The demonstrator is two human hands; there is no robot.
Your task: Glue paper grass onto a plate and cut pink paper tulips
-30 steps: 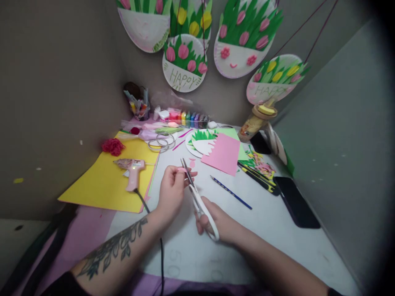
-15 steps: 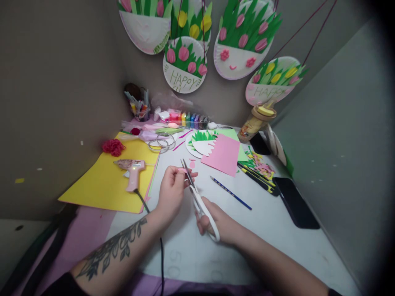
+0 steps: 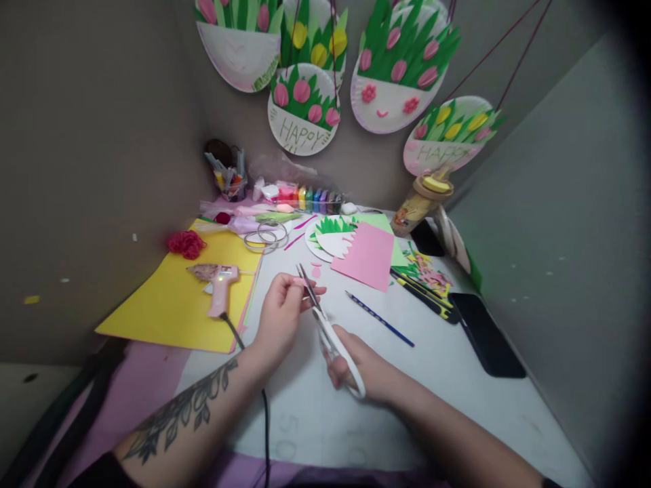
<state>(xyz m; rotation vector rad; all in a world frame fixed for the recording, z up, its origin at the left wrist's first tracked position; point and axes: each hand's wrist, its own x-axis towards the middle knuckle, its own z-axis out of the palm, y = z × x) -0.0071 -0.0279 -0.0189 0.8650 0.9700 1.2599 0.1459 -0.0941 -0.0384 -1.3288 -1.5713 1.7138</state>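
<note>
Between the thumb and fingers of my left hand (image 3: 285, 305) is a small piece of pink paper (image 3: 300, 280), partly covered by the fingers. My right hand (image 3: 350, 362) grips a pair of white-handled scissors (image 3: 333, 339), and their blades, slightly apart, point away from me against the pink piece. Just beyond the blade tips, small pink cut-outs (image 3: 316, 271) lie on the white tabletop. A pink sheet (image 3: 367, 256) with a notched left edge rests over a paper plate (image 3: 333, 242) that carries green paper grass. A dark blue pencil (image 3: 380, 318) lies right of the scissors.
A pink glue gun (image 3: 220, 285) lies on yellow paper (image 3: 167, 298) at left, its black cord (image 3: 266, 427) running beneath my left forearm. At right are cutter knives (image 3: 424, 295), paper scraps (image 3: 430, 270), a phone (image 3: 488, 335) and a cup (image 3: 420, 203). Decorated plates (image 3: 401, 102) hang above.
The scissor blades look slightly closer together around the pink piece. Both hands stay in nearly the same place, and the whole view has shifted a little.
</note>
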